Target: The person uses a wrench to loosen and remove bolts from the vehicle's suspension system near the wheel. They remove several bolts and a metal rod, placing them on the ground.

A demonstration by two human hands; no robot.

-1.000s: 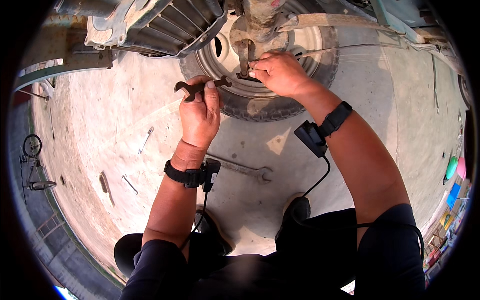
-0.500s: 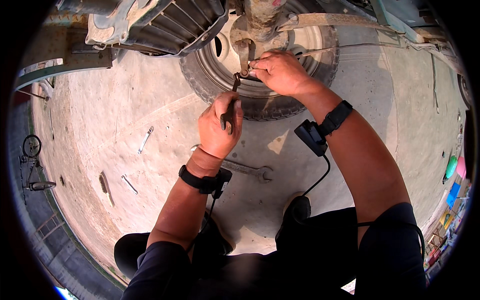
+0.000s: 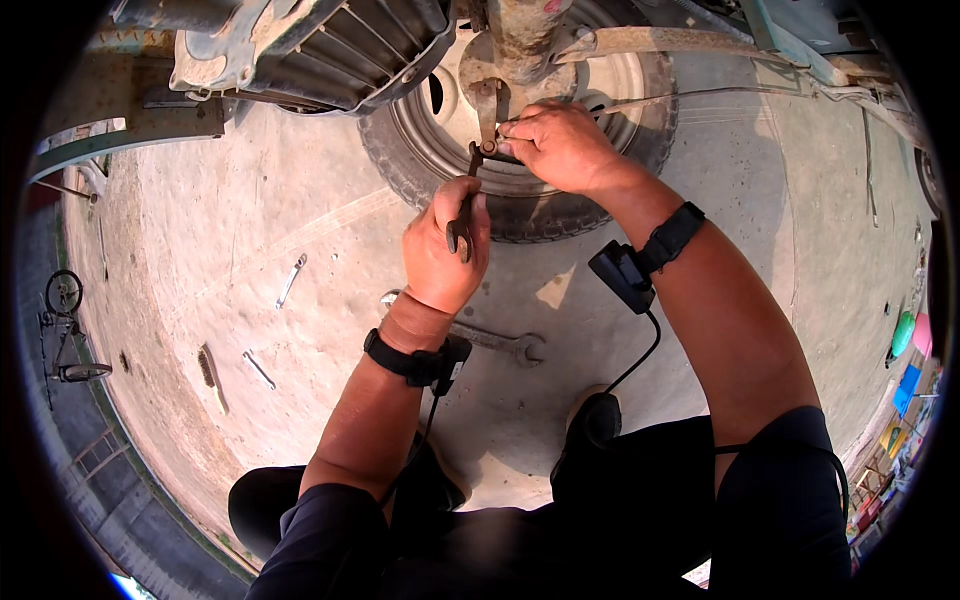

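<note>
My left hand (image 3: 444, 248) is closed round a dark open-ended wrench (image 3: 460, 232), whose far end reaches up to the lower end of a metal lever (image 3: 487, 115). That lever sits in front of a wheel with a black tyre (image 3: 540, 222) and a pale rim. On the lever's right side, my right hand (image 3: 560, 142) pinches at the joint by the lever's end. The small part between its fingertips is mostly hidden, so I cannot make out what it is.
A large wrench (image 3: 500, 341) lies on the concrete below my left wrist. Two smaller wrenches, one (image 3: 291, 281) farther off and one (image 3: 258, 369) nearer, lie left beside a brush (image 3: 212, 378). A ribbed metal housing (image 3: 340, 50) overhangs the upper left. A bicycle (image 3: 62, 330) stands far left.
My left hand and the wrench have shifted slightly to the right, and the wrench stands more upright. My right hand stays at the lever's end.
</note>
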